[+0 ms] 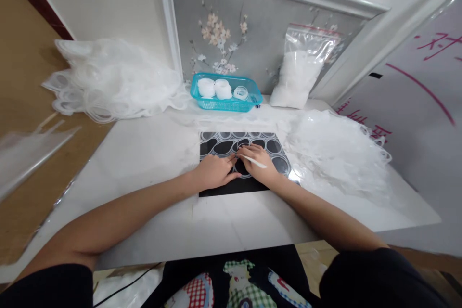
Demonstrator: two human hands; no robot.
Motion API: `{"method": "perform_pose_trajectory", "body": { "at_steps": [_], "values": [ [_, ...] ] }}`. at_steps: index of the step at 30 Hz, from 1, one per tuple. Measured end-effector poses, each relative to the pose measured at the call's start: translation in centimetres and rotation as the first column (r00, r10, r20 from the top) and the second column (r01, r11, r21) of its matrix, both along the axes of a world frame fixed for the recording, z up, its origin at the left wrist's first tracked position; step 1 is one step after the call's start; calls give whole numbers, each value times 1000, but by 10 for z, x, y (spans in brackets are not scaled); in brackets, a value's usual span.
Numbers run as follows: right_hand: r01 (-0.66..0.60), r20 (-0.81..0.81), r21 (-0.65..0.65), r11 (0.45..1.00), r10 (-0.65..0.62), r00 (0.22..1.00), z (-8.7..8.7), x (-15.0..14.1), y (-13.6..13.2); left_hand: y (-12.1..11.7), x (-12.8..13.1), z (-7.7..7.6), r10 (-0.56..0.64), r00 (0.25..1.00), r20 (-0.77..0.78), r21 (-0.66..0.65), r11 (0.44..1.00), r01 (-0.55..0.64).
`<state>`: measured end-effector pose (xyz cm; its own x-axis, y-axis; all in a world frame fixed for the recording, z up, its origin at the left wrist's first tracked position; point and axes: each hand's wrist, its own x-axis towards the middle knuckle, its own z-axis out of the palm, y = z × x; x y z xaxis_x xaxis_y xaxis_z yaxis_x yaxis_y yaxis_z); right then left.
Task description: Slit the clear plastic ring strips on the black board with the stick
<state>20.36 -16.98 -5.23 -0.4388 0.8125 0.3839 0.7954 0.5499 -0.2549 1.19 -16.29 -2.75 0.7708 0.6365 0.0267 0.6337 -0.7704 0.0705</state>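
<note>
A black board [234, 187] lies on the white table, covered by a sheet of translucent white rings [279, 166] with round and oval openings. My left hand [214, 172] rests on the board's left part, thumb and forefinger apart, fingers pressing on the rings. Close beside it, my right hand [258, 161] grips a slim white stick-like tool [254, 160], whose back end points toward me on the right. The tool's tip is hidden near the fingertips of both hands, over the middle of the sheet.
A blue basket [225, 106] holding stacks of white rings [223, 89] stands behind the board. Piles of translucent ring sheets lie at left [115, 82] and right [335, 154]. A filled zip bag [298, 74] leans on the wall. A whiteboard [415, 120] rises at right.
</note>
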Motion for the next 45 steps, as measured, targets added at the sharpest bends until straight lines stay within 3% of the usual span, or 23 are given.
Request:
{"method": "perform_pose_trajectory", "body": {
  "at_steps": [3,6,8,10,12,14,17,20,23,25,26,27,30,31,33,37,45],
  "values": [
    [-33,102,14,999,31,994,4,2,9,1,0,2,4,1000,-4,-13,1000,-4],
    [187,-153,21,982,-182,971,21,22,41,2,0,4,23,1000,-15,-36,999,-24],
    [434,-434,20,901,-383,815,35,42,65,3,-2,5,26,999,-25,-74,997,-28],
    [513,-680,-30,858,-393,619,43,61,79,6,-3,9,20,1000,-22,-116,993,-22],
    [431,-852,-153,890,-339,399,43,74,78,9,-3,13,25,1000,-12,-149,989,-26],
    [240,-914,-319,917,-365,179,35,81,66,12,-2,17,49,999,3,-163,985,-47],
    [-50,-876,-476,878,-478,-63,24,86,44,15,3,21,60,997,47,-142,988,-52],
    [-189,-859,-447,874,-478,-182,28,93,33,14,11,20,14,998,59,-109,994,-7],
    [-213,-885,-358,909,-403,-234,43,97,29,12,24,20,-29,1000,8,-68,997,29],
    [-218,-905,-333,917,-376,-199,49,94,28,11,34,20,-40,999,-14,-47,998,39],
    [-208,-916,-348,914,-379,-130,49,91,27,10,39,19,-41,999,-15,-39,998,40],
    [-184,-921,-380,907,-390,-18,47,87,26,9,43,19,-41,999,-15,-33,999,40],
    [-28,-810,-471,882,-419,410,30,72,22,9,51,15,-37,999,-19,-23,999,37],
    [17,-749,-474,880,-413,518,23,67,20,9,52,13,-34,999,-21,-23,999,34],
    [66,-661,-452,890,-384,645,11,60,18,9,52,9,-28,999,-24,-22,999,27],
    [116,-599,-400,909,-355,718,2,54,17,10,50,6,-27,999,-44,-24,999,26],
    [108,-582,-394,913,-339,740,-2,56,17,10,52,7,-23,998,-52,-47,999,21]
  ]
}}
